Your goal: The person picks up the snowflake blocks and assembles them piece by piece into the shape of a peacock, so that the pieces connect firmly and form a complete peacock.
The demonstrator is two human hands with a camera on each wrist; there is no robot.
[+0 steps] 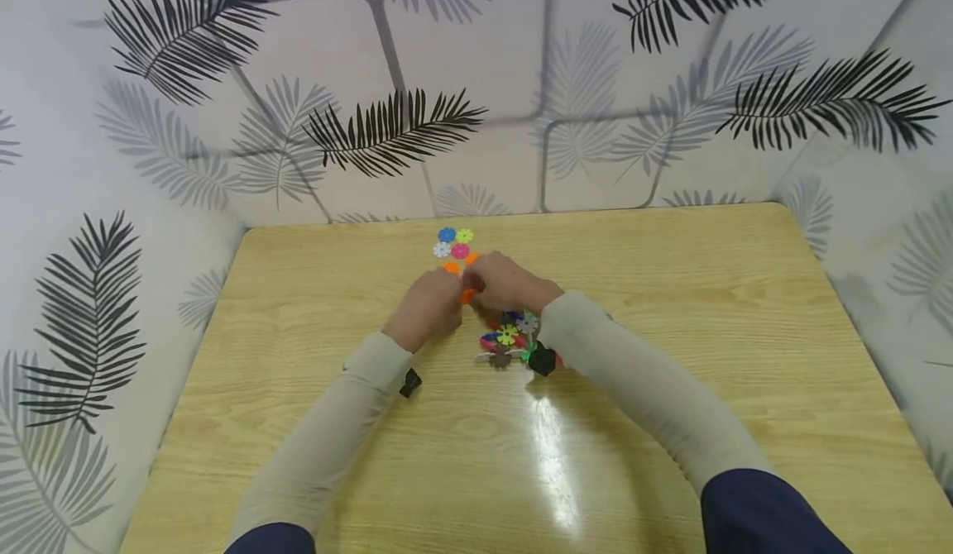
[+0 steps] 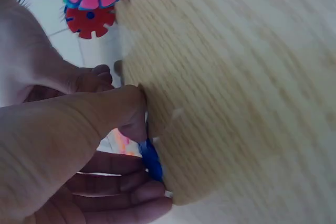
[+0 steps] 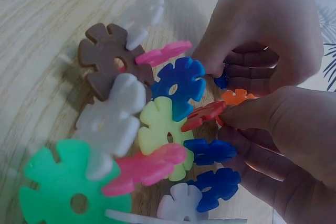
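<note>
My left hand [image 1: 430, 310] is low over the table and pinches a blue notched flower disc [image 2: 150, 161] between thumb and fingers. Right beside it, my right hand [image 1: 500, 281] has its thumb and fingers around an orange flower disc [image 3: 237, 96], partly hidden behind the thumb. A red flower disc [image 3: 205, 115] overlaps the right thumb tip in the right wrist view. Beyond both hands lie blue [image 1: 447, 235], yellow [image 1: 465, 235], white [image 1: 442, 250] and pink [image 1: 460, 251] discs, grouped together, with another orange disc [image 1: 450, 267] just nearer.
Beneath the right forearm sits a loose heap of flower discs, including a brown disc [image 3: 107, 59], a green disc [image 3: 68, 182] and a pale yellow disc [image 3: 165, 135], several of them tilted. The wooden table [image 1: 670, 289] meets a leaf-patterned wall covering [image 1: 476, 66] at the back.
</note>
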